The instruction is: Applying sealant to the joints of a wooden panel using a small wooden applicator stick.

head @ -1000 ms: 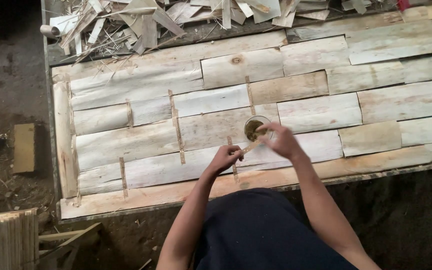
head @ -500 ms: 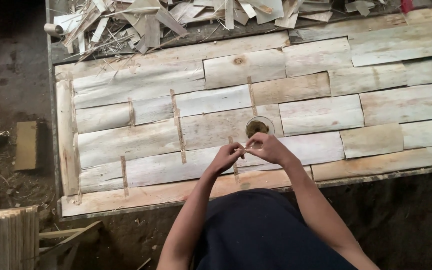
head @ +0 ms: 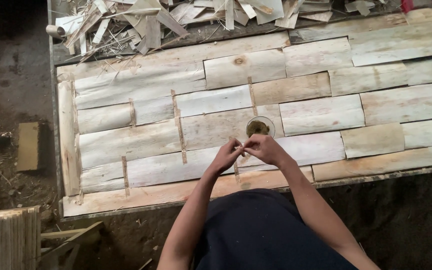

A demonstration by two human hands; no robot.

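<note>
My left hand (head: 227, 155) and my right hand (head: 262, 148) meet fingertip to fingertip over the near part of a sheet of pale wood veneer pieces (head: 141, 142). Between the fingers they pinch a thin, narrow brown strip (head: 241, 149). Just beyond the hands stands a small round bowl (head: 260, 128) with dark greenish-brown paste in it. Several narrow brown strips (head: 179, 132) lie stuck across the seams between veneer pieces to the left of my hands.
The veneer sheet lies on a table whose front edge (head: 366, 175) runs close to my body. A heap of veneer scraps (head: 141, 25) covers the far left. On the dirt floor lie a small board (head: 28, 146) and a wooden stack (head: 6, 240).
My right hand has come back from the bowl toward my body and joined the left hand. Both now pinch the strip together.
</note>
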